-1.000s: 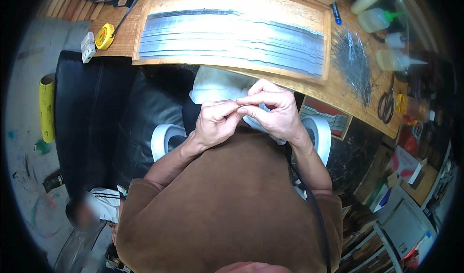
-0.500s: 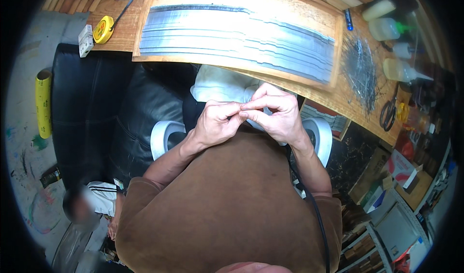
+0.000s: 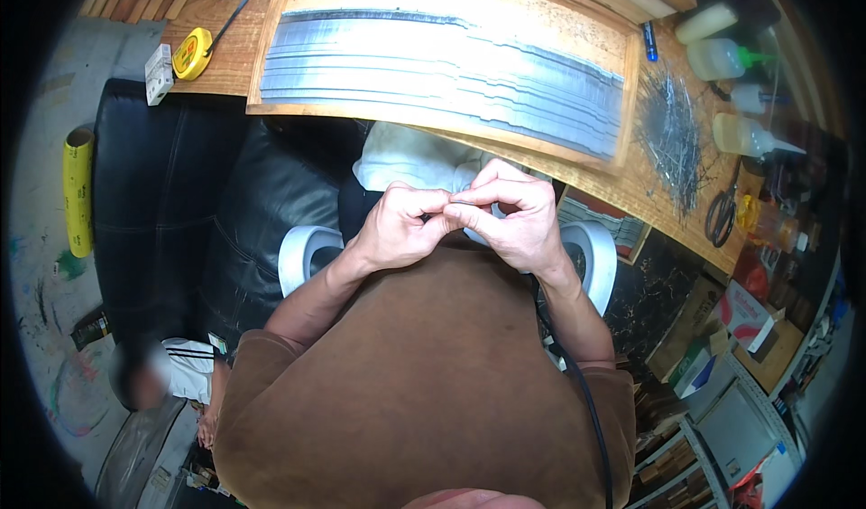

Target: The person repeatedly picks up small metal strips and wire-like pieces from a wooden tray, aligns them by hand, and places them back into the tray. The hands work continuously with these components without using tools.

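Note:
My left hand [image 3: 401, 227] and my right hand [image 3: 514, 210] meet in front of my chest, just below the table's near edge. Both are closed in a pinch, fingertips against fingertips. A thin, dark, wire-like piece [image 3: 465, 203] shows between them; most of it is hidden by the fingers. Beyond the hands, a wooden frame or tray [image 3: 257, 72] holds a panel of grey, wavy, layered strips [image 3: 433, 58], washed out by glare. A heap of thin metal wires or strips [image 3: 672, 139] lies on the table to its right.
A yellow tape measure [image 3: 191, 54] lies left of the tray. Scissors [image 3: 721, 216], a blue marker [image 3: 650, 42] and several squeeze bottles [image 3: 717, 58] are on the right. A black couch [image 3: 162, 184] stands at left; another person [image 3: 185, 374] is behind it. A black cable [image 3: 591, 392] runs down my right side.
My fingers have shifted slightly, and a thin dark piece now shows between the fingertips. Both hands stay together in nearly the same place.

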`<state>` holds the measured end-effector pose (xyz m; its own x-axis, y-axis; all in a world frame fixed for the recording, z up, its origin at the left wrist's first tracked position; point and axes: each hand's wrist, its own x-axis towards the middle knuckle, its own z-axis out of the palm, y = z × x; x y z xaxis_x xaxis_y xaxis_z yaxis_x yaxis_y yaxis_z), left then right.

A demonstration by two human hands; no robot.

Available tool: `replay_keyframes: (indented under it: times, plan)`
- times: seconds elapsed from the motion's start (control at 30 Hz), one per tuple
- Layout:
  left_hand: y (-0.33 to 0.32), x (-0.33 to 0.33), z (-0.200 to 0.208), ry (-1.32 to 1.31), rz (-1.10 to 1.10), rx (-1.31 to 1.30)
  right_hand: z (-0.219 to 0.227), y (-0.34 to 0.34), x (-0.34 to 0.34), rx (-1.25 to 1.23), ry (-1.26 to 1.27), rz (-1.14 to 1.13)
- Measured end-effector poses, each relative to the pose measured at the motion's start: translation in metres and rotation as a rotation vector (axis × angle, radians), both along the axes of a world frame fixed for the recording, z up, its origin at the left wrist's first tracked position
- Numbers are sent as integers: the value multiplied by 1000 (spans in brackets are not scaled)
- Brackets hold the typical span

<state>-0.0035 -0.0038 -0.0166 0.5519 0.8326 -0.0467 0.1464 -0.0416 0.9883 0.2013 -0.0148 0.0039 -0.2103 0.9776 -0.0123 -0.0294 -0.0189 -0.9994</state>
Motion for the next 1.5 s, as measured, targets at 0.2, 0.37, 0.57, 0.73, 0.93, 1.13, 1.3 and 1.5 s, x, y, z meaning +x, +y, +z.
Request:
replay_keyframes:
  times: [0.2,0.37,0.57,0.73,0.93,1.13,1.3,1.5]
  plan:
    - [5,-3,9,30,-59,-30,1,-3,-2,-14,-4,-22]
    - [4,-5,4,19,-85,-8,4,-6,-2,1,-22,-35]
    - [0,7,15,-171,-9,-416,5,-7,-8,-65,-106,-178]
    - [7,0,15,-118,231,-490,7,-23,0,-351,36,-66]
    - [-5,8,16,-306,255,-457,-14,-34,-5,-514,237,-20]
    - [-12,3,7,-502,158,-289,-14,-41,-3,-427,209,-95]
    - [-16,0,-1,-572,139,-347,-13,-48,-6,-334,99,-121]
    - [-13,16,24,-199,204,-245,-24,-54,-3,-213,103,-190]
